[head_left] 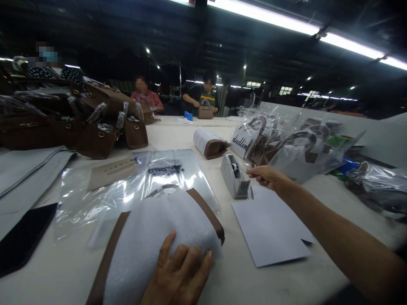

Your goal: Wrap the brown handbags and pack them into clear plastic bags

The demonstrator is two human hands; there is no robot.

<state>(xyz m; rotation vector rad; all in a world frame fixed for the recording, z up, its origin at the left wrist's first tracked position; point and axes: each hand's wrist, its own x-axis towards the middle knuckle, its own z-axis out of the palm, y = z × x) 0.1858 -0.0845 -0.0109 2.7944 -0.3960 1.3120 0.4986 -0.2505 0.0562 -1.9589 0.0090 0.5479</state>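
A brown handbag [208, 209] lies in front of me, its middle covered by a white foam sheet [136, 245]. My left hand [179, 275] rests on this sheet with the fingers apart. To the right, my right hand [265, 176] is closed in a pinch beside a grey tape dispenser [235, 178], close to its front end. Whatever its fingertips hold is too small to make out. White card sheets [270, 233] lie below my right forearm. Behind the handbag, clear plastic bags [165, 159] with black print are spread flat.
Brown handbags [98, 140] with wrapped handles are heaped at left. Another foam-wrapped bag [208, 142] lies beyond the dispenser. Plastic-bagged handbags [299, 148] stand at right. A dark flat piece [25, 239] lies at near left. Several people sit across the white table [171, 127].
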